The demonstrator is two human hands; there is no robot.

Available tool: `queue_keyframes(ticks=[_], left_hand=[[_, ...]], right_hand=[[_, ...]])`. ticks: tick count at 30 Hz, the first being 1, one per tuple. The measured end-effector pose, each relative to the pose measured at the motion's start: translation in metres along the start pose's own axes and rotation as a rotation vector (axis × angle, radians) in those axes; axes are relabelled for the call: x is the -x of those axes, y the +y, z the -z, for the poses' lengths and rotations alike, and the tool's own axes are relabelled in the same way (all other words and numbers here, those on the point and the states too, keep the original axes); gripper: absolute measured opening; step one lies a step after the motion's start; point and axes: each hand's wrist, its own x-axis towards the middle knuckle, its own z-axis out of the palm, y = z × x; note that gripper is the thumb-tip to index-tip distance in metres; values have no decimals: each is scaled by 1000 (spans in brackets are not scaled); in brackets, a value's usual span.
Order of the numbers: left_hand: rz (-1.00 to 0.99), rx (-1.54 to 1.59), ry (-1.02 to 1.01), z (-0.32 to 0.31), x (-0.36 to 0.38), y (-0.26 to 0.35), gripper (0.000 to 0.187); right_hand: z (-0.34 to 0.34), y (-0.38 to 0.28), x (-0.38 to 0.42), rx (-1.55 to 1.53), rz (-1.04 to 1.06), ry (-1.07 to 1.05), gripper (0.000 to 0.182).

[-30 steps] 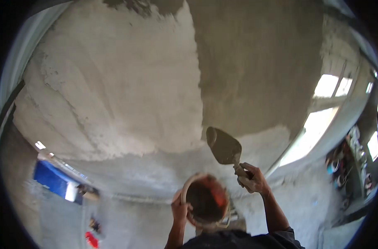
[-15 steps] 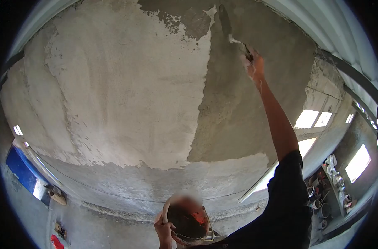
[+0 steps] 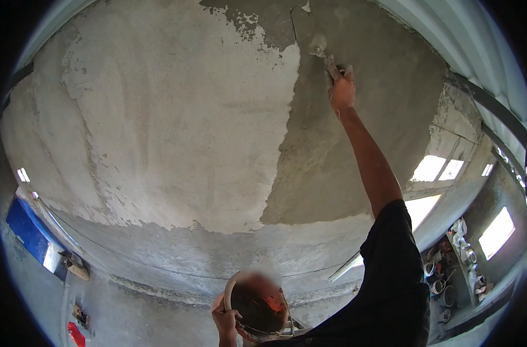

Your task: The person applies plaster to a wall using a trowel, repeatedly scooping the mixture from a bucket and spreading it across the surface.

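The right hand (image 3: 341,87) is raised high on a straight arm, fingers wrapped tight round the handle of a trowel (image 3: 320,46); its blade lies against the wall (image 3: 176,133) near the top, on the seam where the dark wet plaster (image 3: 356,144) meets the paler, drier coat to its left. The left hand (image 3: 226,321) is low at the bottom edge of the view, fingers curled over the rim of a pan (image 3: 256,306) that holds dark mortar; the pan sits close to the body, well apart from the trowel.

The step in hand looks like spreading the fresh load along that seam; to do it well, I would judge: keep the blade at a shallow tilt with its leading edge just lifted, so it smears and does not gouge; press evenly through the stroke, since the arm at full reach gives little force; draw across the seam so the wet coat feathers into the pale one and leaves no ridge; keep the pan level and under the working line, so droppings fall into it and not on the floor (image 3: 118,318).
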Motion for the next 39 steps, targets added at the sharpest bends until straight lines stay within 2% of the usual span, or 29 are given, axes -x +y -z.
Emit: queue_keyframes(ticks=[5, 7, 8, 10, 11, 13, 14, 18, 20, 22, 23, 26, 28, 29, 31, 34, 39], left_hand=[[-3, -12, 8, -1, -4, -2, 60], [11, -5, -2, -2, -3, -2, 60], [23, 4, -11, -2, -2, -1, 60], [31, 13, -24, -2, -3, -4, 60], [37, 21, -37, -2, -4, -5, 60], [-6, 26, -20, -9, -3, -5, 54], [-47, 24, 3, -10, -1, -5, 47], [-15, 56, 11, -10, 1, -2, 47], [98, 8, 2, -10, 3, 3, 61], [73, 20, 18, -12, 5, 2, 54], [50, 28, 31, -13, 5, 0, 48], [22, 27, 48, -15, 2, -5, 48], [36, 30, 42, -17, 5, 1, 48], [52, 29, 35, -18, 6, 5, 48], [57, 23, 29, -21, 7, 8, 49], [40, 20, 18, -20, 5, 5, 51], [35, -19, -9, -15, 7, 4, 52]], right_hand=[[20, 14, 36, 38, -8, -41, 50], [37, 17, 44, -170, -266, -223, 49], [45, 17, 43, -169, -265, -223, 49], [61, 17, 38, 8, -49, -139, 52], [63, 17, 32, 11, -48, -137, 52], [60, 18, 11, 231, 148, 22, 46], [58, 19, 3, 230, 149, 19, 46], [36, 34, -32, 369, 186, -124, 45], [29, 42, -47, 450, 205, -167, 46], [26, 48, -60, 549, 253, -171, 43], [27, 50, -65, 545, 254, -171, 43], [29, 60, -78, 455, 202, -158, 44], [29, 68, -85, 407, 260, 3, 41], [39, 59, -86, 411, 260, 4, 41], [57, 41, -84, 176, 4, -140, 40], [40, 47, -64, 213, 95, -89, 42], [46, 38, -9, 81, 27, -181, 43]])
